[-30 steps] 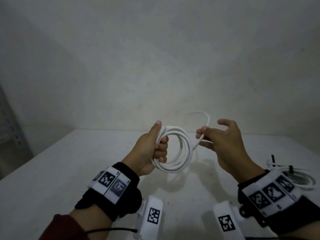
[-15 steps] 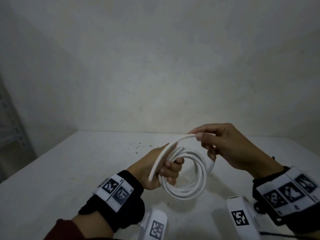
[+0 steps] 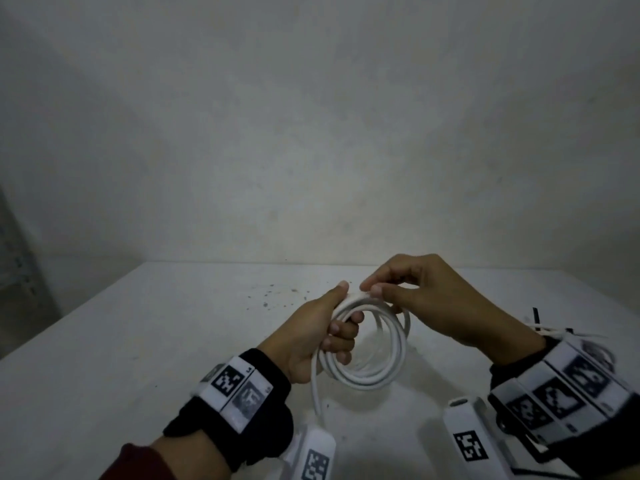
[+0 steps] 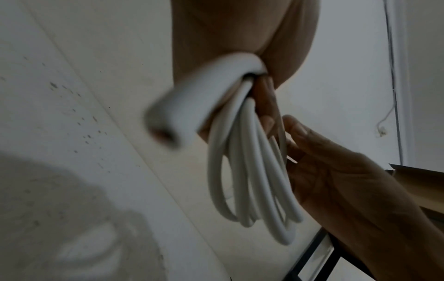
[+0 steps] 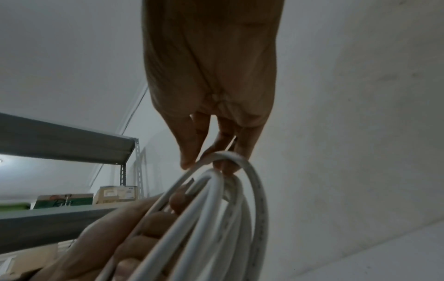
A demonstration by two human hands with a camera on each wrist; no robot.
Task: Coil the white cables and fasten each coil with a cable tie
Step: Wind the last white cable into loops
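A white cable coil (image 3: 384, 358) of several loops hangs above the white table (image 3: 138, 341). My left hand (image 3: 329, 327) grips its left side, fingers curled through the loops, thumb on top. My right hand (image 3: 388, 289) pinches the top strand beside that thumb. One loose cable end (image 3: 316, 393) trails down from my left palm toward my wrist. In the left wrist view the loops (image 4: 252, 180) hang from my left hand and my right hand (image 4: 295, 140) touches them. In the right wrist view my right fingers (image 5: 225, 152) pinch the strand over the coil (image 5: 216, 218).
At the table's right edge, behind my right wrist, lie another white cable (image 3: 575, 336) and a black cable tie (image 3: 536, 317). Dark specks (image 3: 273, 296) mark the tabletop. The right wrist view shows a grey metal shelf (image 5: 72, 144) with boxes to the left.
My right hand has brought the free strand down onto the top of the coil, next to my left thumb. Both hands with the coil have sunk a little toward the table.
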